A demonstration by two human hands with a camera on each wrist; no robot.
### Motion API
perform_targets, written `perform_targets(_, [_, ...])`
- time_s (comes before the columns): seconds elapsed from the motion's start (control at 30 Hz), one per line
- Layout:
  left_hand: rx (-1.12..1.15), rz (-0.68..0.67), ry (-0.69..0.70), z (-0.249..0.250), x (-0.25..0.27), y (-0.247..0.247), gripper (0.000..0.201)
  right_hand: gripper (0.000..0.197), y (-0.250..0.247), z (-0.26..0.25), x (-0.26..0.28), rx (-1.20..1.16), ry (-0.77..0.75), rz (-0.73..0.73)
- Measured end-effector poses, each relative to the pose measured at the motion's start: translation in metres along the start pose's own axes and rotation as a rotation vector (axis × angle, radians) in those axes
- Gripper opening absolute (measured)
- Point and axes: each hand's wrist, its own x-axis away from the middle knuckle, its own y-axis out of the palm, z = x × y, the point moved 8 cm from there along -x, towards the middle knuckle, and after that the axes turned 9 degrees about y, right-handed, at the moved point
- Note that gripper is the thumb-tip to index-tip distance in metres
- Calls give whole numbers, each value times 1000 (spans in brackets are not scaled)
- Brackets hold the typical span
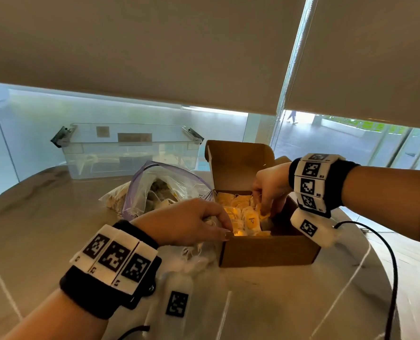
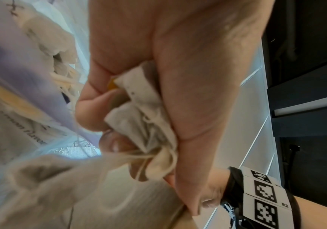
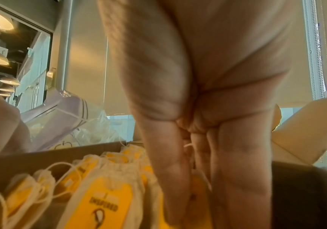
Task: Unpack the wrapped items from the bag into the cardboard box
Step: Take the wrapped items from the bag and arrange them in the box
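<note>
An open cardboard box point(image 1: 265, 251) stands mid-table, its lid up, holding several yellow-labelled drawstring pouches point(image 1: 250, 220). My right hand point(image 1: 265, 209) reaches down into the box from the right. Its thumb and fingers pinch a yellow pouch point(image 3: 197, 184) by the right wall. My left hand point(image 1: 224, 233) hovers at the box's near-left corner and grips a crumpled bunch of white pouches point(image 2: 144, 124). The clear zip bag point(image 1: 169, 182) lies open just left of the box, with more wrapped items inside. In the right wrist view a labelled pouch point(image 3: 107, 201) lies in front of my fingers.
A clear plastic bin point(image 1: 130, 150) sits at the back of the round table. Several loose white pouches point(image 1: 194, 256) lie under my left hand beside the box. A black cable point(image 1: 390, 266) hangs from my right wrist over the table's right edge.
</note>
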Motion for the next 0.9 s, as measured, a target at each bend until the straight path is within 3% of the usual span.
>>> perform_targets(0.2, [13, -16, -13, -1, -1, 2, 16, 25, -26, 15, 13, -79, 12, 158])
perform_targets(0.43, [30, -13, -27, -6, -2, 3, 16, 16, 5, 17, 23, 120, 24, -184])
perform_targets(0.57, [47, -12, -47, -10, 0, 4, 13, 30, 18, 10, 14, 159, -18, -191])
perform_targets(0.73, [89, -19, -47, -12, -2, 4, 13, 34, 20, 5, 11, -24, -51, -254])
perform_targets(0.9, [87, -21, -33, -11, -2, 4, 14, 31, 12, 20, 8, -97, 50, -257])
